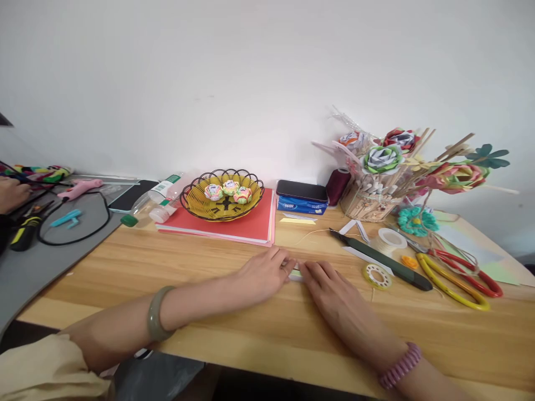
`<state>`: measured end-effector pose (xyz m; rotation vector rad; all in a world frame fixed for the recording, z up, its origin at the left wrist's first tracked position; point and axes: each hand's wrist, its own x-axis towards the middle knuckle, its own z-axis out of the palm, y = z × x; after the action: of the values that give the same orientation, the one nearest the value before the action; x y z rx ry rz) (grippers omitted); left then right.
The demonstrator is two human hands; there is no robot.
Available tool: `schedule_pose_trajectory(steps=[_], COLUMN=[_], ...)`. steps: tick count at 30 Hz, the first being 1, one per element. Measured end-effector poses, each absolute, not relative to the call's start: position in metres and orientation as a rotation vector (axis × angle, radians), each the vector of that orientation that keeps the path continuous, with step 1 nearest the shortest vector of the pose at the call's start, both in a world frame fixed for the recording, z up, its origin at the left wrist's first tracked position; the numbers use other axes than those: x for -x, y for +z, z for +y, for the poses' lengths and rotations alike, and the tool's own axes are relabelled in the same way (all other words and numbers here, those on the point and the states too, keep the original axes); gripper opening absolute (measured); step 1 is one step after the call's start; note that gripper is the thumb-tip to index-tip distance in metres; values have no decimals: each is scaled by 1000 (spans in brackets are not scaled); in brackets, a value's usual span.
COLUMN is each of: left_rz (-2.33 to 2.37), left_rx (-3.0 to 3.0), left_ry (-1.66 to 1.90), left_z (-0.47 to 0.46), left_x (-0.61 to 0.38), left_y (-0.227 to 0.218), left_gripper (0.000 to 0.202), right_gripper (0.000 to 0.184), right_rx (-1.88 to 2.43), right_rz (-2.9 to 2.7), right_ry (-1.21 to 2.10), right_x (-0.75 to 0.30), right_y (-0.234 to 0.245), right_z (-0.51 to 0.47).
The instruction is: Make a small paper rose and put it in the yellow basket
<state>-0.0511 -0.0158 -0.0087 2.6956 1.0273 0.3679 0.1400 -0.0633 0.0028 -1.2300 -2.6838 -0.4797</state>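
Observation:
A small folded paper strip [296,274], white with a pale green band, lies on the wooden table between my hands. My left hand [267,272] has its fingers curled down onto the strip's left end. On the other end, my right hand [332,289] presses with its fingers held together. Fingers cover much of the strip, so its full shape is hidden. Just beyond my right hand are a roll of clear tape [377,276] and a dark green utility knife [387,260], which rests over a white paper strip.
A yellow woven basket [192,207] with paper flowers sits on red paper sheets [254,228]. Plastic bottles [150,203] lie left of it. Scissors [451,292], a spool [392,238] and a vase of paper flowers [368,203] stand right. Another person's hand [14,194] is far left.

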Motion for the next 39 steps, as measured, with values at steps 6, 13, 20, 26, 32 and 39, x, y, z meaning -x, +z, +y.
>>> schedule_pose_trajectory(steps=[6, 13, 20, 26, 32, 39], left_rz=[1098, 1042, 934, 888, 806, 621], left_rx=[-2584, -2607, -2373, -2045, -1390, -1368], left_ry=[383, 349, 573, 683, 883, 839], left_z=[-7, -7, -9, -18, -17, -36], left_x=[46, 44, 44, 43, 33, 18], left_y=[-5, 8, 9, 10, 24, 41], left_gripper=[27, 28, 30, 26, 41, 26], right_gripper=[35, 29, 44, 47, 26, 32], right_rx=[1265, 1226, 1234, 1198, 1190, 1136], right_rz=[-2642, -2608, -2541, -2511, -2067, -1607], right_ry=[-421, -363, -481, -487, 167, 1041], right_x=[-140, -144, -149, -152, -146, -118], right_y=[7, 7, 10, 8, 16, 22], right_z=[-58, -50, -49, -49, -56, -69])
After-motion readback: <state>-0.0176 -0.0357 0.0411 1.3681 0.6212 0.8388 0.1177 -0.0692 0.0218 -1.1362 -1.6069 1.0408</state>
